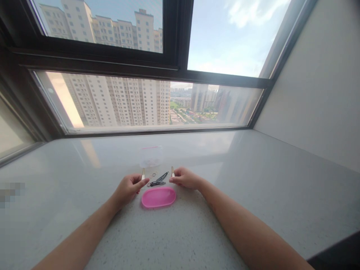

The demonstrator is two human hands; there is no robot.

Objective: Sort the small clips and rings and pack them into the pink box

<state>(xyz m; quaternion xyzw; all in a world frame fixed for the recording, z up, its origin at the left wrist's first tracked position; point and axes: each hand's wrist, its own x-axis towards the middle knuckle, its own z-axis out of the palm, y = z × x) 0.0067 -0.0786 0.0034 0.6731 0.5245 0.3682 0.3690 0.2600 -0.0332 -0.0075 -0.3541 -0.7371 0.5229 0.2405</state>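
Speckled surface (165,240), short of far edge: left hand (128,188) pinches a slim piece (143,173), right hand (186,178) another piece (172,171); loosening could drop either.

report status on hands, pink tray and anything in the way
Left hand pinching slim gold-toned piece; right hand pinching similar piece. Pink oval tray resting on windowsill. Dark hair clips lying between hands, just beyond tray.

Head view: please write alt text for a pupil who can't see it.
A person's left hand and right hand each hold a slim gold-coloured piece upright over a pale speckled surface. Between them lie dark slender objects, with a pink oval tray in front, a clear bag behind and a window overlooking tall buildings beyond.
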